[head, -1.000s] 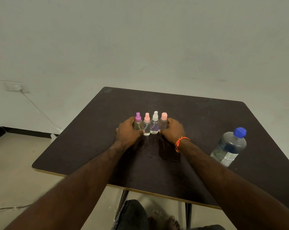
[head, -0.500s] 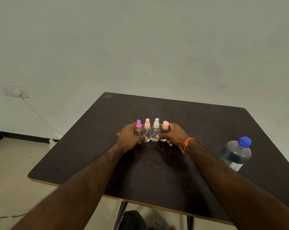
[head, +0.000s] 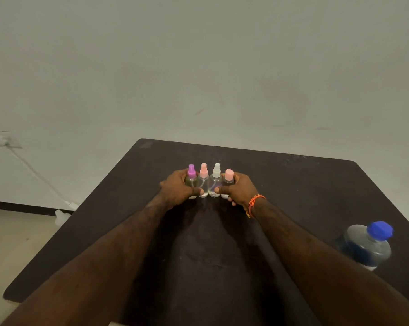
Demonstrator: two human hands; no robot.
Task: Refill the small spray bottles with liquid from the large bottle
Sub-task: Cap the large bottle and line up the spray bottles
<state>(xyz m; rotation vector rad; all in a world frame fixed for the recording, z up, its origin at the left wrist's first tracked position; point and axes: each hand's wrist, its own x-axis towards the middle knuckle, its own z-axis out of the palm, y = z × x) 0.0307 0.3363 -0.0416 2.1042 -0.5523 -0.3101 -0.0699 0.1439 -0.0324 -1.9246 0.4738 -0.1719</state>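
Note:
Several small clear spray bottles stand in a tight row on the dark table [head: 292,184]: a purple-capped bottle [head: 191,175], a pink-capped bottle [head: 203,177], a white-capped bottle [head: 216,177] and another pink-capped bottle [head: 228,177], which leans slightly. My left hand [head: 177,190] wraps the left end of the row, thumb in front. My right hand [head: 240,190], an orange band at its wrist, wraps the right end. The large clear bottle [head: 365,248] with a blue cap stands at the table's right edge, apart from both hands.
A pale wall rises just behind the table. On the left are a wall socket [head: 1,140], a white cable [head: 41,177] running down to a plug near the floor, and the table's left edge.
Both hands have closed more tightly around the row of small bottles, thumbs now meeting in front. The rightmost pink-capped bottle tilted. The view tipped up slightly, and the table sits lower in frame.

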